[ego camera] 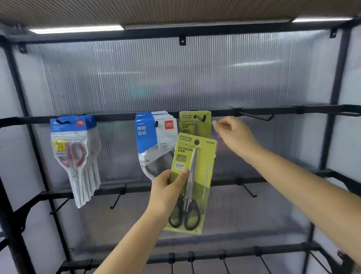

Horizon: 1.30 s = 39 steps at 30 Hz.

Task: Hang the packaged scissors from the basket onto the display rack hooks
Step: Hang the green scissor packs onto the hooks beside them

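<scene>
Holding a yellow-green cardboard scissors pack with black-handled scissors (191, 180), the left hand (170, 192) has its grip closed on the pack's left edge, thumb across the front and fingers behind. Pack is tilted, top leaning right, its round hang hole up near the top and in front of the black metal display rack (307, 109), not on any hook. Right hand (234, 134) is raised just beside the upper rail, grip loosely curled, thumb and forefinger tips close together at the right edge of a matching yellow-green scissors pack already hanging (196, 122) on a black wire hook (201, 118); cannot tell if the fingers actually pinch that card or only touch it. Left of it hangs a bunch of blue-and-white packs with dark-handled scissors (156, 139), and further left on the same rail a bunch of blue-topped clear packs with pink-handled scissors (75, 153). A bare black hook (256, 117) sticks out just right of the right hand. Lower rails carry more bare hooks. Ribbed translucent plastic back panel (190, 72) behind the rack, light strip (77, 29) overhead. Basket out of view.
</scene>
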Tool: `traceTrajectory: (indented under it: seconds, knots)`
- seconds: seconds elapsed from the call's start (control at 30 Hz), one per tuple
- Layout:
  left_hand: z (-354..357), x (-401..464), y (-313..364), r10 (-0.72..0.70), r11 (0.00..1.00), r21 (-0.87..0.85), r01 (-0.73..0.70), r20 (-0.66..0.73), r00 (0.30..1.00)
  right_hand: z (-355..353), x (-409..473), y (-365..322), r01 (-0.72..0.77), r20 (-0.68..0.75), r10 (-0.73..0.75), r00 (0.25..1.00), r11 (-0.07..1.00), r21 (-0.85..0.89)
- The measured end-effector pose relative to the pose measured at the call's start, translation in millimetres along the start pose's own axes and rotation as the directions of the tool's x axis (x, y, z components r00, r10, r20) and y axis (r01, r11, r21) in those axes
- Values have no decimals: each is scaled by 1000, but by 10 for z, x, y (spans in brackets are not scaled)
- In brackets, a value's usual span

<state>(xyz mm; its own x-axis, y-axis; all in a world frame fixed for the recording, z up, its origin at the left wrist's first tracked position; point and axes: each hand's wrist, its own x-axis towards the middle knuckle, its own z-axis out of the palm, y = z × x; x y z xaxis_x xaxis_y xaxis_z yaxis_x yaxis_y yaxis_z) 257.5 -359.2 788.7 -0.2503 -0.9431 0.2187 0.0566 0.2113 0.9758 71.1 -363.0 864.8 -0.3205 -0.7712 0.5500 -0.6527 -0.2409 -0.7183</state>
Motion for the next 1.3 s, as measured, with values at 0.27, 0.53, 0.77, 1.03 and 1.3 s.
traceTrajectory:
  seconds: [0.27,0.53,0.77,1.03,1.3]
  knots:
    - [129,-132,20,15,999,-48,-14,40,999,-254,-377,-215,161,264,-94,960,956,-245]
    - [67,-215,-105,9,1000,2,-9,76,997,-421,-425,-547,284,258,-226,939,934,-216]
    - [107,-197,-43,43,999,-16,-43,2,999,-443,-263,-655,259,176,-218,960,928,-267]
    - [137,-80,-60,51,998,-25,-53,-66,997,-344,-95,-578,203,126,-176,976,948,-247]
    - [483,238,-220,-49,999,10,52,-163,985,-204,-1,-389,307,71,-310,948,830,-466]
